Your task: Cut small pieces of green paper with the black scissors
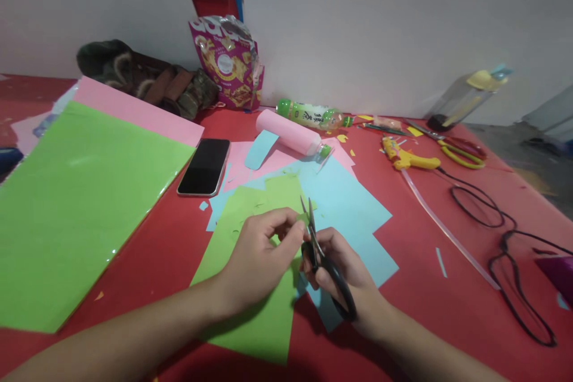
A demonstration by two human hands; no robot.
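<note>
My right hand grips black-handled scissors, their blades pointing away from me and slightly apart. Between the thumb and fingers of my left hand is a small piece of green paper, which lies against the scissor blades. Much of that piece is hidden by the fingers. Under both hands, a green sheet with a cut edge overlaps blue sheets. Small green scraps lie on the paper just beyond my left hand.
A phone lies left of the paper. Behind are a pink-wrapped bottle, a green-labelled bottle and a snack bag. A yellow glue gun with a black cord is at right, near yellow-handled scissors. Green sheets lie left.
</note>
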